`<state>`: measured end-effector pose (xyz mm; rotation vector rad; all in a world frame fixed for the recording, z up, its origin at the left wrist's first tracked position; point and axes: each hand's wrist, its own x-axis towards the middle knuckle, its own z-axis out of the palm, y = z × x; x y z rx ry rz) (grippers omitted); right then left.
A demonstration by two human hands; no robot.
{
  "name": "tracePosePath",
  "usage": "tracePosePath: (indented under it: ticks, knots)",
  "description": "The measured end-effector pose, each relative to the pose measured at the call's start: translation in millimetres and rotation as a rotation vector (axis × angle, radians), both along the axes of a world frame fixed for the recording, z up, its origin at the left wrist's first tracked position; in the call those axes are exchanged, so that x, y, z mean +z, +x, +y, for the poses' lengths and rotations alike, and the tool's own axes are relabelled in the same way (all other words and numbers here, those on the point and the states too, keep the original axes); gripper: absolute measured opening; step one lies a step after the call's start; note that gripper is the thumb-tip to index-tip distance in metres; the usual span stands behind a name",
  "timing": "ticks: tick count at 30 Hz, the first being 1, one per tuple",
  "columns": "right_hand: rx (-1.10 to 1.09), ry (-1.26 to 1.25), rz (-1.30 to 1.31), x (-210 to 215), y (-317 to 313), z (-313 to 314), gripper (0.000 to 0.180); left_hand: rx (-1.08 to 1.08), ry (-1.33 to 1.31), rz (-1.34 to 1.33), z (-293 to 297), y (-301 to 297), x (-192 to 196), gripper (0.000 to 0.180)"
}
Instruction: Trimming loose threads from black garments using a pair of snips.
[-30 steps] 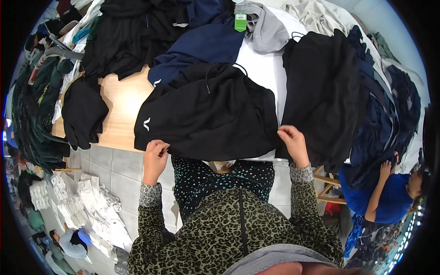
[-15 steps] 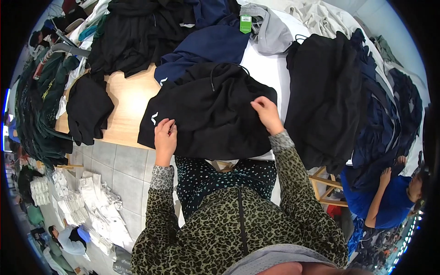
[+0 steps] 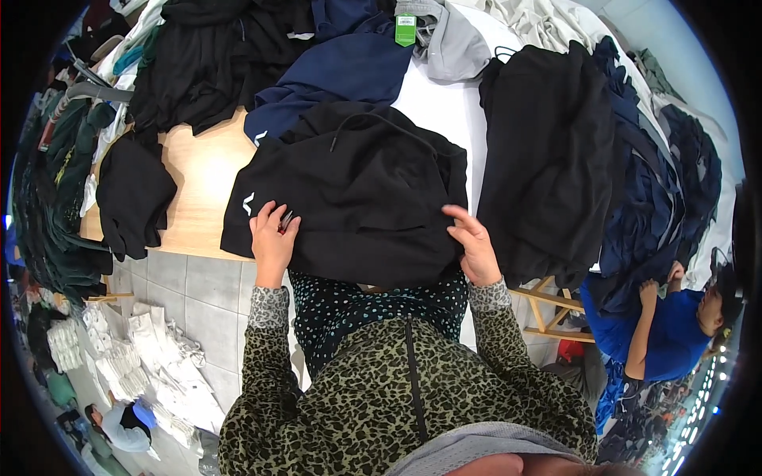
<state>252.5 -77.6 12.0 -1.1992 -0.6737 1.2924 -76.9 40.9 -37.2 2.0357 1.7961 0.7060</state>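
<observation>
the desk [image 3: 194, 178] has a light brown wood top at ten o'clock, with a soft bright shine on it. at one o'clock its top is flat and white [image 3: 436, 111]. the floor [image 3: 210, 297] at eight o'clock is made of big grey squares with thin lines between them. a brown wood frame [image 3: 556, 300] stands low at four o'clock, and a small bit of wood [image 3: 119, 297] peeks out near nine. a plain, pale wall [image 3: 675, 47] is at two o'clock. far off at four o'clock, little white lights [image 3: 696, 404] shine in a bent line.
</observation>
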Motion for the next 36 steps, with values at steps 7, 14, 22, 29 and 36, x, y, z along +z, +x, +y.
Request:
tracePosePath:
  ticks: [7,14,22,29,36]
  knots:
    - [0.096,-0.063,0.041,8,-1,1,0.033,-0.013,0.022,0.021,-2,0,-4,0.035]
    - [-0.074,-0.004,0.208,5,6,-2,0.039,-0.016,0.062,0.052,-8,-1,-4,0.034]
    - [-0.072,-0.001,0.196,7,8,-5,0.046,0.010,0.086,0.067,-7,-1,-9,0.032]
    - [-0.081,-0.022,0.155,-7,13,-12,0.051,-0.003,0.113,0.042,-7,-1,-8,0.033]
    - [-0.141,-0.003,0.106,-5,8,-16,0.056,-0.108,0.296,-0.127,-17,-2,-3,0.022]
